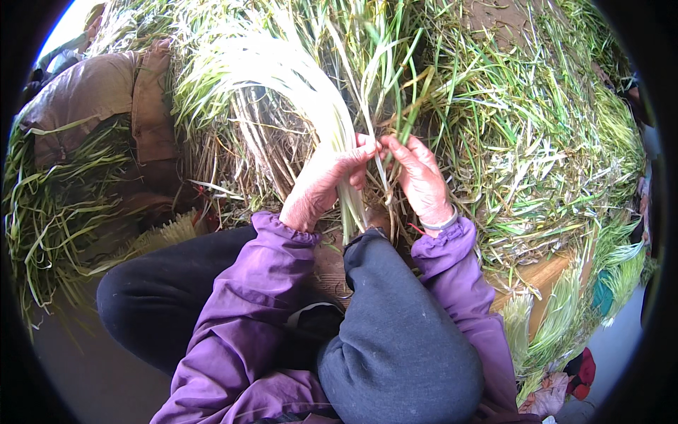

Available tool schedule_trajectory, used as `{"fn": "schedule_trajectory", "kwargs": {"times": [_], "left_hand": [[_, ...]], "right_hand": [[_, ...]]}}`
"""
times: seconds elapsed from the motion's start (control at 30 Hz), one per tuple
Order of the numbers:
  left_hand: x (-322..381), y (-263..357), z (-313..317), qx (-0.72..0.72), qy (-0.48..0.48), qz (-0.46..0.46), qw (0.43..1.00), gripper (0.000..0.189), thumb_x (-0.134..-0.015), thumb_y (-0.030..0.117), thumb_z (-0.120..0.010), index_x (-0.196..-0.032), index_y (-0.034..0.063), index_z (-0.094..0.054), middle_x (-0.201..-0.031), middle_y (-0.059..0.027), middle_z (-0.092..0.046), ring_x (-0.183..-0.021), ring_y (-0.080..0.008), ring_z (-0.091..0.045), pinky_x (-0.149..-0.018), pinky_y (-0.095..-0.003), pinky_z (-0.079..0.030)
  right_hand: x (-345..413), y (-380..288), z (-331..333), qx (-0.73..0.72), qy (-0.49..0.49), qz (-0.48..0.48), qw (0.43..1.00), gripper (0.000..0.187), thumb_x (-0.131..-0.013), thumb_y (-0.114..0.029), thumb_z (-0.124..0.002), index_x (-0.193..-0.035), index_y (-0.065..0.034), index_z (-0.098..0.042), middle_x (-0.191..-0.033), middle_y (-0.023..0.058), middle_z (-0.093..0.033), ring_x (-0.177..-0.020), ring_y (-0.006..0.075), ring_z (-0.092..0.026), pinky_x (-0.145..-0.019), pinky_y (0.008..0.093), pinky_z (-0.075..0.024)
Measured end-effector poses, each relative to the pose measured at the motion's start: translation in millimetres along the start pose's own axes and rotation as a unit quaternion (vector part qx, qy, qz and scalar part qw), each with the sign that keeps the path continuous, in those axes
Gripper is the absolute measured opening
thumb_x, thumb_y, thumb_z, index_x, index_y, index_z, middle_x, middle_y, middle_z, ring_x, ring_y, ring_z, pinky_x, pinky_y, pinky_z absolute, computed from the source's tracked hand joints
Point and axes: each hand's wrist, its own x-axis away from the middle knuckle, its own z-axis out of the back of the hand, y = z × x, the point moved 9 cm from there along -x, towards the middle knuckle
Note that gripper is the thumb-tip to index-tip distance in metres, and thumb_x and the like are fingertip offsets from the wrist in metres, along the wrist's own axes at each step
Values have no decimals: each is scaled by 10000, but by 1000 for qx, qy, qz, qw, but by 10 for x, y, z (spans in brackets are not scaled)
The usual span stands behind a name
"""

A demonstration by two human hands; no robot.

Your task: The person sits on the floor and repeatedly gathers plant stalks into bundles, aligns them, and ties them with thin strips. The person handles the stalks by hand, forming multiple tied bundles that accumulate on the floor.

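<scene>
My left hand (339,167) is closed around a thick bundle of long, pale leafy stalks (344,122). The bundle's leafy tops bend over to the left, partly washed out by bright light, and its cut white ends point down towards my knee. Between the two hands stands a single stalk (382,175) with a brownish root end, touched by the left thumb and fingertips. My right hand (416,167) pinches green and yellowed leaves (410,111) beside that stalk; its fingertips almost meet the left ones. Exactly where those leaves join the stalk is hidden by the fingers.
Unsorted stalks with brown lower ends (259,138) stand behind my left hand. Loose leaf litter (508,159) covers the right side. Trimmed bundles (556,312) lie by a wooden board (545,275). A brown cloth (90,85) covers greens at left. My raised knee (402,339) is below.
</scene>
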Motion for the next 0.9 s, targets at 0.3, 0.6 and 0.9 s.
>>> {"fn": "schedule_trajectory", "kwargs": {"times": [0.3, 0.6, 0.9], "left_hand": [[233, 785, 149, 102, -39, -200, 974, 181, -792, 155, -621, -907, 33, -552, -818, -46, -594, -430, -15, -382, -407, -170, -317], [575, 1501, 312, 365, -156, -313, 863, 165, -899, 96, -464, -1036, 3, -470, -867, -49, -496, -474, -25, -370, -459, -180, -310], [339, 1116, 119, 350, -112, -213, 906, 167, -879, 91, -509, -1026, 14, -486, -898, -54, -496, -490, -27, -346, -480, -181, -315]], "right_hand": [[527, -735, 1466, 607, 191, 187, 749, 116, -854, -120, -532, -928, -52, -591, -733, 42, -559, -632, 122, -517, -529, 265, -413], [703, -899, 2163, 830, 275, 74, 480, 338, -805, -147, -568, -1120, -84, -462, -1009, 171, -511, -847, 353, -564, -677, 419, -470], [650, -597, -63, 441, -35, 137, 886, 435, -799, -252, -630, -1163, -46, -511, -1080, 94, -532, -581, 72, -497, -580, 214, -462]]}}
